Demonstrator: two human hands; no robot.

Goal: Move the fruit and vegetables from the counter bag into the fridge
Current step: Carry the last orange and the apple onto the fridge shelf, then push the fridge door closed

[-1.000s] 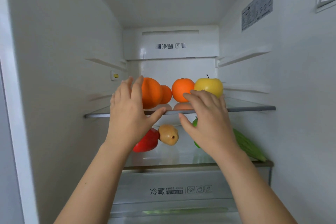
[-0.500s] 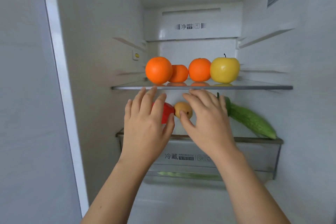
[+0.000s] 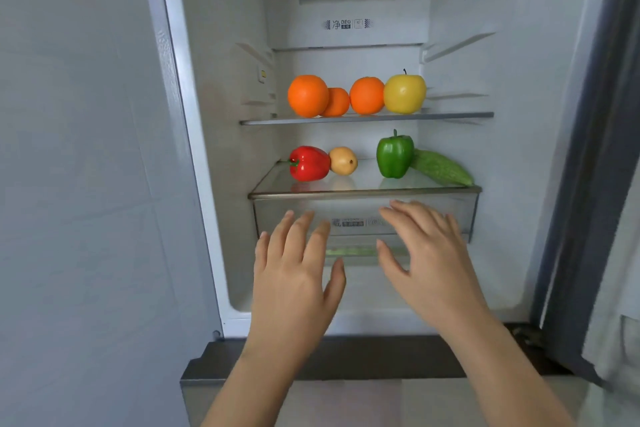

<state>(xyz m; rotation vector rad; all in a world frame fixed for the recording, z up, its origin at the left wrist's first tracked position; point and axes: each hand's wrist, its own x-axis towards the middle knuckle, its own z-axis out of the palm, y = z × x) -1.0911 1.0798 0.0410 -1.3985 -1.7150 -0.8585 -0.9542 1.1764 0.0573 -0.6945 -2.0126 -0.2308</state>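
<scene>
- The left hand (image 3: 294, 274) is spread wide, fingers straight, palm turned away, with nothing in it.
- The right hand (image 3: 426, 260) is just beside it, fingers fanned and loose, also empty.
- Both hands hang in front of the clear drawer (image 3: 450, 215) at the bottom of the open fridge (image 3: 214, 149). From here I can't tell whether any fingertip touches the drawer's front.
- Right above the drawer, on the lower glass shelf (image 3: 363, 191), a red bell pepper (image 3: 310, 163) lies on its side toward the left edge, touching a small tan fruit (image 3: 343, 161), possibly a pear.
- Toward that shelf's right edge a green bell pepper (image 3: 394, 156) stands upright, with a bumpy green gourd (image 3: 440, 166) lying against it and reaching toward the front right corner.
- On the upper glass shelf (image 3: 450, 114) a large orange (image 3: 307, 95) sits leftmost, near the front edge, with a smaller orange (image 3: 338, 102) tucked partly behind it.
- Next along come a third orange (image 3: 366, 95) and a yellow apple (image 3: 404, 94), which look to be touching.
- The grey fridge door (image 3: 588, 149) stands open at the right.
</scene>
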